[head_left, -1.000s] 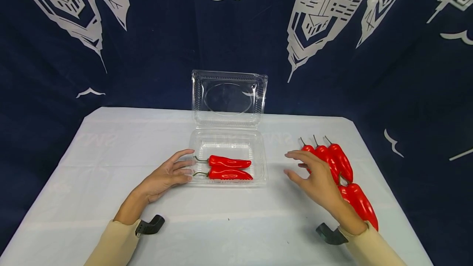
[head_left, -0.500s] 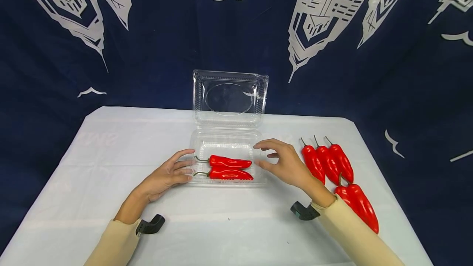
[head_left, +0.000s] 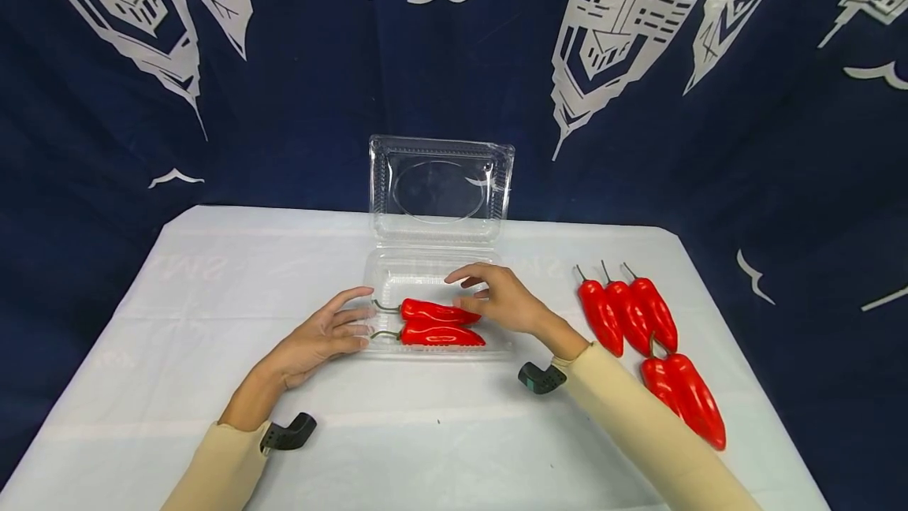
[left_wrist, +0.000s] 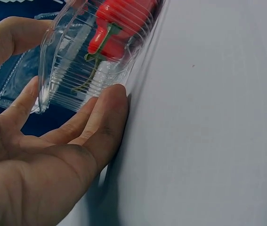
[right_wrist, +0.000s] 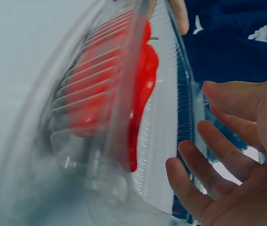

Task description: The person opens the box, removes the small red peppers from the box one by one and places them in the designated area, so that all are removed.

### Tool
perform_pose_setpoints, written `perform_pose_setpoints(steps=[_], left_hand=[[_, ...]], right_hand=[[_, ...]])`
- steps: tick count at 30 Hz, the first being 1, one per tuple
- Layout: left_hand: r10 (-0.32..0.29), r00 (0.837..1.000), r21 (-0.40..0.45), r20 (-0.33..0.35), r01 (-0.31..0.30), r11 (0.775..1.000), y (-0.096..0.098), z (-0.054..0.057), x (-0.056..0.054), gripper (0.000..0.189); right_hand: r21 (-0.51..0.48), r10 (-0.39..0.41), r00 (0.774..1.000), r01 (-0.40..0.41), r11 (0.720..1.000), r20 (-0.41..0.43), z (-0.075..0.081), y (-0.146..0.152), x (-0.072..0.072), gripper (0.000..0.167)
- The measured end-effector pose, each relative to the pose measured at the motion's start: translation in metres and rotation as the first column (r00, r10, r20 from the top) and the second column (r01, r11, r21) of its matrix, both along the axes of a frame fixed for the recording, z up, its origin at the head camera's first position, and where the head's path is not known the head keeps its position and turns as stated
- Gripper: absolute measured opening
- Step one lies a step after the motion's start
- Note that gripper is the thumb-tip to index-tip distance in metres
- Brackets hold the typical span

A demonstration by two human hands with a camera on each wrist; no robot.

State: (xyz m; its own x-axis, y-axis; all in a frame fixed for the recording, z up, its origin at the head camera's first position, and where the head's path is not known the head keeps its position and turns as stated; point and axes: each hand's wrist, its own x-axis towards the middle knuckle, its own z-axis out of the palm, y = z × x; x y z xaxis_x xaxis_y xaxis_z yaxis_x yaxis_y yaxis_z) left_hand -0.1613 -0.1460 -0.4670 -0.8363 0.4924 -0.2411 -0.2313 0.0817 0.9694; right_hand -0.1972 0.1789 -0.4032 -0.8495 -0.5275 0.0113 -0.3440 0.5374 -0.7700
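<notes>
A clear plastic clamshell box (head_left: 434, 275) sits on the table with its lid (head_left: 441, 180) raised at the back. Two red peppers (head_left: 441, 311) lie side by side in the front of its tray, green stems to the left. My left hand (head_left: 322, 341) rests at the box's left side, fingers spread along the wall; in the left wrist view a fingertip meets the ribbed plastic. Over the right part of the tray hovers my right hand (head_left: 500, 298), partly covering the back pepper's tip. Its fingers (right_wrist: 218, 150) are loosely bent, with nothing between them.
Several more red peppers (head_left: 630, 314) lie on the white table (head_left: 234, 282) at the right, in two groups, beside my right forearm. A dark blue patterned cloth (head_left: 298, 85) hangs behind the table. Each wrist wears a black camera mount (head_left: 289, 432).
My right hand has come left from the loose peppers at the right to above the box's tray. The left hand, the box and the peppers have stayed put.
</notes>
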Motion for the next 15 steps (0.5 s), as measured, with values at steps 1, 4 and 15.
perform_pose_setpoints(steps=[1, 4, 15], left_hand=[[0.000, 1.000, 0.000, 0.001, 0.000, 1.000, 0.000, 0.000, 0.000, 0.082], [0.003, 1.000, 0.001, 0.000, -0.003, 1.000, 0.000, 0.001, 0.001, 0.083], [0.003, 1.000, -0.002, 0.003, -0.003, 1.000, 0.001, -0.001, 0.000, 0.082]], right_hand=[[-0.001, 0.010, 1.000, -0.010, 1.000, 0.008, -0.002, -0.002, -0.001, 0.036], [-0.015, 0.050, 0.998, -0.050, 0.999, 0.036, -0.007, -0.006, -0.006, 0.038], [-0.010, 0.124, 0.979, -0.124, 0.992, 0.161, -0.021, -0.009, -0.012, 0.038]])
